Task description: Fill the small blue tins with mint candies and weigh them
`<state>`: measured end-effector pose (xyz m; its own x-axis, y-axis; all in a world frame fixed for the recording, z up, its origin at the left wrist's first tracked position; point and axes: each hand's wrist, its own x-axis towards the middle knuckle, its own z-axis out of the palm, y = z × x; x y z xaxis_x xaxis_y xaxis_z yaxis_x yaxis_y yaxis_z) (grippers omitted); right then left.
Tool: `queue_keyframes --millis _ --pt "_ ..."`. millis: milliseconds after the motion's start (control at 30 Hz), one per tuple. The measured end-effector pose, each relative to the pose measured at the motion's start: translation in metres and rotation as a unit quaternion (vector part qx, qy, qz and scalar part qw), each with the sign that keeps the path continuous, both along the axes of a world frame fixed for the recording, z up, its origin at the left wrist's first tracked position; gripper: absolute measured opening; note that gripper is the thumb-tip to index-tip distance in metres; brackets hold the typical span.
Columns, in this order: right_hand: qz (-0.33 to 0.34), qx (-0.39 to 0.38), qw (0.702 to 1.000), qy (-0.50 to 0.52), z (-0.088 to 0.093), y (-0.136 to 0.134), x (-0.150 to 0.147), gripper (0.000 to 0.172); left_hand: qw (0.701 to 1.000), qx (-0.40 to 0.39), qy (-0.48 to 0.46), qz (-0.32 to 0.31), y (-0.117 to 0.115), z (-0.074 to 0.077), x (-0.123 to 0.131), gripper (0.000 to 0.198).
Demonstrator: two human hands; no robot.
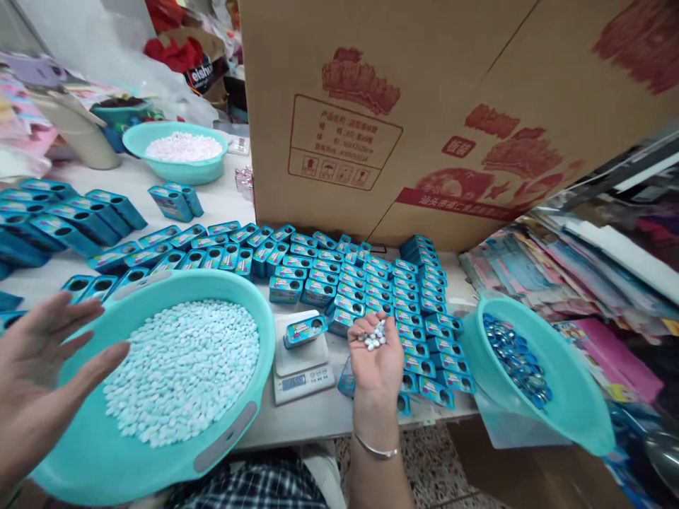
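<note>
My right hand [375,357] is palm up, cupped round a small heap of white candy tablets [374,336], just right of a small white scale [300,360]. A blue tin [304,330] lies on the scale's platform. My left hand [39,371] hovers flat, fingers spread, over the left rim of a big teal basin [233,424] filled with pale tablets [183,367]. Rows of blue tins [371,283] cover the table behind both hands.
A large cardboard box [424,106] stands at the back. Another teal basin [573,396] of blue lids tilts at the right edge. A teal bowl [177,170] of white tablets sits far left. Stacked printed sheets [556,268] lie at the right.
</note>
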<state>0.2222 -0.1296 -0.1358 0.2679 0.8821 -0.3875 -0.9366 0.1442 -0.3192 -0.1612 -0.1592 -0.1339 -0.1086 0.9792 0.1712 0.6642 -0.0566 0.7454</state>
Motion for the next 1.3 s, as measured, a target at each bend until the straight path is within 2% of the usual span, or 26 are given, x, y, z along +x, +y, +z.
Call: queue_keyframes --millis 33,100,200,400,500,567,667,733,867,967,1000,1067,1167,1233,1300 --pt "0.0 0.001 1.0 0.001 0.0 0.002 -0.001 0.009 0.997 0.022 -0.047 0.061 -0.002 -0.013 -0.005 0.063" --pt "0.001 -0.001 1.0 0.0 -0.001 0.005 -0.003 0.01 0.985 0.027 -0.124 0.118 -0.005 -0.027 -0.006 0.066" --pt "0.002 -0.011 1.0 -0.025 -0.001 0.009 -0.005 0.012 0.984 -0.007 -0.15 0.096 -0.002 -0.022 0.007 0.064" --pt "0.003 -0.018 0.998 -0.057 -0.002 0.016 -0.01 0.014 0.996 -0.055 -0.064 -0.025 0.014 0.01 0.048 0.068" --pt "0.01 -0.009 0.997 -0.07 -0.003 0.019 -0.013 0.014 0.99 -0.038 -0.022 -0.133 0.024 0.019 0.079 0.067" --pt "0.014 -0.002 0.996 -0.084 -0.003 0.021 -0.017 0.014 0.977 -0.018 0.003 -0.215 0.032 0.019 0.103 0.066" --pt "0.018 0.003 0.997 -0.081 0.0 0.025 -0.024 0.015 0.946 -0.001 0.032 -0.322 0.046 0.013 0.139 0.064" --pt "0.022 0.003 0.998 -0.061 0.001 0.027 -0.027 0.015 0.929 -0.004 0.061 -0.365 0.056 0.005 0.16 0.066" --pt "0.022 -0.001 1.0 -0.015 -0.002 0.027 -0.025 0.012 0.919 -0.016 0.149 -0.364 0.068 -0.019 0.19 0.071" --pt "0.0 -0.015 1.0 -0.022 -0.005 0.022 -0.019 0.011 0.917 -0.017 0.169 -0.362 0.068 -0.028 0.2 0.05" --pt "-0.008 -0.02 0.999 -0.029 -0.005 0.02 -0.016 0.011 0.921 -0.021 0.151 -0.358 0.066 -0.026 0.2 0.044" --pt "-0.02 -0.028 0.999 -0.039 -0.001 0.015 -0.014 0.012 0.938 -0.022 0.079 -0.336 0.063 -0.011 0.195 0.038" --pt "-0.016 -0.038 0.999 -0.03 0.007 0.011 -0.023 0.014 0.961 0.031 -0.026 -0.275 0.058 0.026 0.175 0.037" --pt "0.006 -0.051 0.999 -0.011 0.011 0.009 -0.038 0.016 0.965 0.069 -0.027 -0.251 0.055 0.047 0.154 0.036" --pt "0.045 -0.068 0.997 0.015 0.01 0.008 -0.061 0.018 0.963 0.073 0.036 -0.258 0.052 0.057 0.13 0.036"
